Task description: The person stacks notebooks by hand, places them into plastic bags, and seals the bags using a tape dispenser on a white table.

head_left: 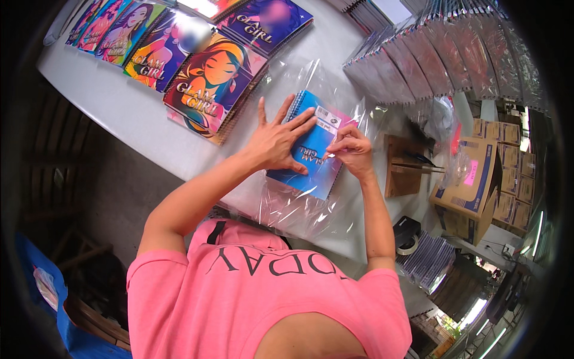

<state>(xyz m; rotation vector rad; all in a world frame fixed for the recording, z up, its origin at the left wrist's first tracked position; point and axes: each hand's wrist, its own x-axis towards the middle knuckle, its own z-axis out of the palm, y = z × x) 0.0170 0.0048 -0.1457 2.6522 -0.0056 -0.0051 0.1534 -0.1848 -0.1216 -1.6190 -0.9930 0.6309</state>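
Note:
A spiral notebook (315,157) with a blue and pink cover lies on the white table, turned at an angle, with its wire binding along the left edge. Clear plastic film (281,206) spreads around and beneath it. My left hand (281,139) rests on the cover with fingers spread, pressing it flat. On the right part of the cover, my right hand (351,148) has its fingertips pinched together beside a white printed label (327,119). What those fingertips hold, if anything, is too small to make out.
Colourful spiral notebooks (209,78) lie overlapping at the far left of the table (113,99). Plastic-wrapped notebooks (442,60) stand in rows at the far right. A wooden block (399,167) with dark-handled tools sits at the right, near cardboard boxes (469,179).

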